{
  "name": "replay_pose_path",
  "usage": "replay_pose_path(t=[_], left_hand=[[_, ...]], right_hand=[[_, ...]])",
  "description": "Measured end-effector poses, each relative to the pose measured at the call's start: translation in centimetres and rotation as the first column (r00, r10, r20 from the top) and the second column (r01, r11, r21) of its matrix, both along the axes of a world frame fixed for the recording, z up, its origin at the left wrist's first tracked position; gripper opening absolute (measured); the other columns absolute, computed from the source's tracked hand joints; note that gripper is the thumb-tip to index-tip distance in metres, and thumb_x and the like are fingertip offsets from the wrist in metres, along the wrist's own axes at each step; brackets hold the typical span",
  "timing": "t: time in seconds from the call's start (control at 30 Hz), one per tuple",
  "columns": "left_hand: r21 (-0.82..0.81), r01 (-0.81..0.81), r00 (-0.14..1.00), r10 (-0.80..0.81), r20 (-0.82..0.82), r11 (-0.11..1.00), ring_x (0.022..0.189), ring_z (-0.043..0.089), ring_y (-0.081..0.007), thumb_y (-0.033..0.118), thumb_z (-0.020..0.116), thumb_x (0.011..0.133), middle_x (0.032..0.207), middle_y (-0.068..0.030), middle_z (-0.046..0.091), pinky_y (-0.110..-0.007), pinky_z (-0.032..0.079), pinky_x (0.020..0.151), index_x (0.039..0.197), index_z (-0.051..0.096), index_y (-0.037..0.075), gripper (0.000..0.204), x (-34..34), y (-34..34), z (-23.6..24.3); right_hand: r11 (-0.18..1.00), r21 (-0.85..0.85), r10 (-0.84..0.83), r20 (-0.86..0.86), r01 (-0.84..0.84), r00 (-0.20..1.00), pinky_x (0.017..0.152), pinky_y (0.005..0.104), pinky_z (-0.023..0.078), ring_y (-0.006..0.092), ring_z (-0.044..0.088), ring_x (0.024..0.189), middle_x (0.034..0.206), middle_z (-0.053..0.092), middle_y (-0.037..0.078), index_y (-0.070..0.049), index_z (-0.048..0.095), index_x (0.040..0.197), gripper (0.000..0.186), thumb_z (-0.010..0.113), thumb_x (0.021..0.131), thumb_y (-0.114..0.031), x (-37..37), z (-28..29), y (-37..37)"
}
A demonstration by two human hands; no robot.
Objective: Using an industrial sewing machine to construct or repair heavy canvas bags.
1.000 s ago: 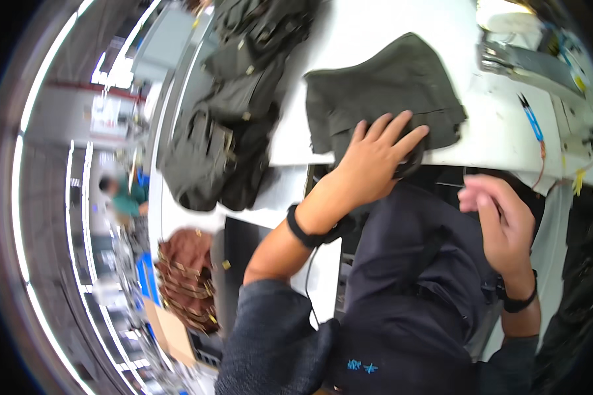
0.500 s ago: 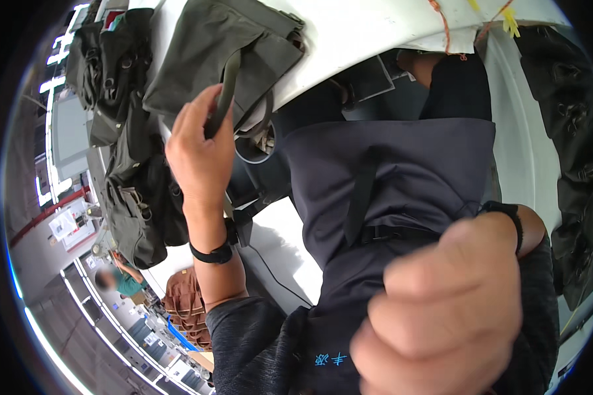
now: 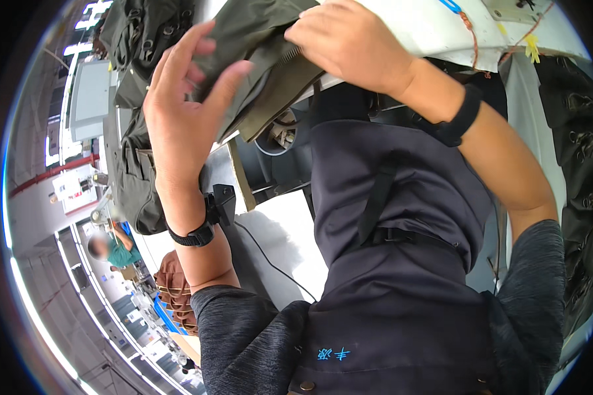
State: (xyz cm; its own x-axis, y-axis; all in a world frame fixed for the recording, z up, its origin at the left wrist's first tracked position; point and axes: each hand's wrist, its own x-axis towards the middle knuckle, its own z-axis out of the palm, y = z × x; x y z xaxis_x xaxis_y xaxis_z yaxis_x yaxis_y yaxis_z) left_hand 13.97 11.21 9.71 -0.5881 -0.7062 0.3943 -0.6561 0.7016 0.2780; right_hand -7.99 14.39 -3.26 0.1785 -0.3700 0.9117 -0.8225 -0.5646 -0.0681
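Currently the olive-green fabric bag point(image 3: 247, 29) lies at the near edge of the white tabletop point(image 3: 405, 16), between the two hands and partly behind the left hand point(image 3: 201, 56), whose fingers and thumb stand apart, gripping nothing. At the bag's right side, just beside a short strip of zipper teeth point(image 3: 290, 54), the right hand point(image 3: 349, 43) has its fingers curled together, though I cannot tell whether they pinch the cloth.
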Motion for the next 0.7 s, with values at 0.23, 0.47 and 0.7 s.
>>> replay_pose_path(t=[0.23,0.47,0.7], left_hand=[[-0.475,0.08,0.987,-0.002,0.163,0.876,0.132,0.056,-0.0359,0.024,0.09,0.078,0.146,-0.0152,0.056,-0.047,0.049,0.107,0.154,0.046,0.016,0.088,-0.1,1.2,0.9],[-0.307,0.026,0.986,-0.076,-0.151,0.951,0.088,0.069,-0.0118,0.015,0.084,0.087,0.102,-0.0044,0.075,-0.025,0.053,0.08,0.117,0.073,0.003,0.034,5.2,-5.6,2.2],[0.531,0.255,0.895,0.011,-0.446,0.808,0.081,0.056,0.0012,0.016,0.071,0.101,0.089,0.0085,0.067,-0.016,0.042,0.071,0.1,0.074,0.004,0.013,7.6,-10.9,-1.1]], right_hand=[[0.969,0.248,-0.027,0.056,0.012,0.998,0.066,0.0508,0.056,0.0424,0.071,0.072,0.073,0.068,0.027,0.004,0.07,0.074,0.016,0.06,0.08,-0.008,1.3,9.4,-1.7],[0.826,0.52,0.026,0.352,-0.219,0.935,0.066,0.0441,0.053,0.0378,0.067,0.065,0.07,0.067,0.024,0.008,0.07,0.089,0.023,0.064,0.086,-0.014,-1.7,15.9,1.7],[0.627,0.771,-0.178,0.284,-0.114,0.942,0.076,0.0281,0.052,0.0123,0.068,0.083,0.09,0.076,0.011,0.003,0.075,0.104,0.018,0.066,0.092,-0.008,-3.5,16.1,1.6]])
